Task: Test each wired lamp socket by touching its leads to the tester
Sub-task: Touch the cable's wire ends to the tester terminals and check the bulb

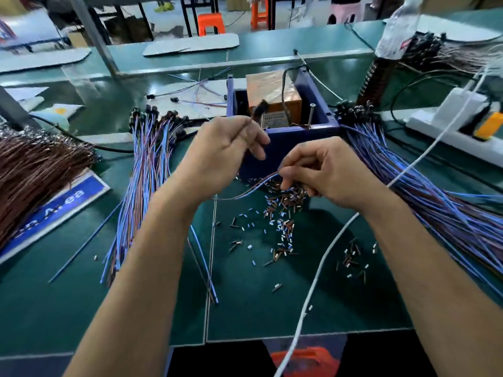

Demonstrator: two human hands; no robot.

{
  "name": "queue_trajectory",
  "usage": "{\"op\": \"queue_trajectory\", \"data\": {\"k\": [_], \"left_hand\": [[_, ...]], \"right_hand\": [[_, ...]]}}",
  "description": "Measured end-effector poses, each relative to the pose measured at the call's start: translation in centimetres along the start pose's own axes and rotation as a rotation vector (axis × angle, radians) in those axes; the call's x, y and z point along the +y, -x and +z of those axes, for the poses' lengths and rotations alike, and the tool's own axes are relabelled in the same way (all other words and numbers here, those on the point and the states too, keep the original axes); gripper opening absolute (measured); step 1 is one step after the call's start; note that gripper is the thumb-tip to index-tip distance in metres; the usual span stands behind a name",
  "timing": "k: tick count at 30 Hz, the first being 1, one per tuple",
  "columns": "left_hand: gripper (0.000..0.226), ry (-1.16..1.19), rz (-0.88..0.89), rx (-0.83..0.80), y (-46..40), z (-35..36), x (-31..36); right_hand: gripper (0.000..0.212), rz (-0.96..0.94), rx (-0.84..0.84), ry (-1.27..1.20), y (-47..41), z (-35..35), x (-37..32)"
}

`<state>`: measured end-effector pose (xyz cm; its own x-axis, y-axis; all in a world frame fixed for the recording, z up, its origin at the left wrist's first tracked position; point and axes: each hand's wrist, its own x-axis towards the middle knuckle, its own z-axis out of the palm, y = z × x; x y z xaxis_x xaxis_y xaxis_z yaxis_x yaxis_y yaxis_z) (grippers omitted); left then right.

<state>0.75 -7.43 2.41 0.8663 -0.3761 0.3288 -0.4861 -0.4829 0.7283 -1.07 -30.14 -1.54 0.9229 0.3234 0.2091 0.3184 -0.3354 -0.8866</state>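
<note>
The blue box point(283, 137) stands at the middle of the green bench point(54, 308), open at the top, with an orange-brown tester point(272, 96) inside it and an upright metal pin point(311, 114) at its near right corner.

Just in front of the box, the left hand point(226, 151) is raised, its grip curled round the wires below a black socket point(261, 107); the socket sticks up past the fingers over the box's near left part, blurred, and whether it touches anything cannot be told. The socket's blue and brown leads point(255, 187) run down from that hand and across to the right hand point(329, 172), which is just in front of the box's near wall. That hand's grip is a pinch: thumb and curled fingers close on the leads near their free ends.

Below the right hand, in front of the box, lies a heap of cut sleeve bits point(285, 210), brown, blue and white, scattered toward the near edge of the bench.

Left of the box a bundle of wired sockets point(147, 170) lies fanned out, black heads toward the box's far side. Right of the box a larger bundle point(435, 202) touches its corner. Farther left lies a sheaf of brown wires point(35, 170) over a blue sign point(68, 205). A white cable point(321, 262) runs from right of the box toward the near edge.
</note>
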Motion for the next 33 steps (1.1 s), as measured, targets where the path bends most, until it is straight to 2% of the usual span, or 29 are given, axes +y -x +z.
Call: {"op": "queue_trajectory", "data": {"k": [2,5,10,15,18,21,24,26,28,33], "left_hand": [[0.033,-0.247,0.12,-0.021,-0.1,1.8,1.0],[0.038,-0.391,0.126,-0.092,-0.2,3.4,1.5],[0.033,-0.219,0.045,-0.083,0.2,6.0,0.3],[0.031,-0.366,0.202,0.064,0.8,6.5,-0.8],[0.031,-0.376,0.23,0.134,1.0,6.3,-1.1],[0.029,-0.348,0.254,0.137,1.3,6.6,-1.4],[0.014,-0.241,0.296,0.131,1.4,7.0,-1.3],[0.009,-0.182,0.298,0.131,1.3,7.0,-1.5],[0.01,-0.177,0.285,0.154,1.2,7.0,-1.9],[0.014,-0.213,0.249,0.225,1.2,7.2,-2.2]], "right_hand": [[0.005,-0.013,0.009,-0.034,0.3,0.4,0.7],[0.007,-0.029,0.062,-0.125,0.8,0.6,1.4],[0.005,0.004,0.141,-0.135,1.0,0.0,2.1],[0.005,0.084,0.236,-0.221,1.6,-1.0,3.0],[0.007,0.111,0.28,-0.273,1.5,-1.0,3.1],[0.01,0.101,0.269,-0.258,1.5,-0.3,3.0],[0.021,0.067,0.261,-0.291,1.4,0.3,2.9],[0.017,0.071,0.256,-0.307,1.4,0.4,2.9],[0.011,0.114,0.252,-0.31,1.3,0.4,3.0],[0.018,0.167,0.26,-0.334,1.3,0.4,3.0]]}}
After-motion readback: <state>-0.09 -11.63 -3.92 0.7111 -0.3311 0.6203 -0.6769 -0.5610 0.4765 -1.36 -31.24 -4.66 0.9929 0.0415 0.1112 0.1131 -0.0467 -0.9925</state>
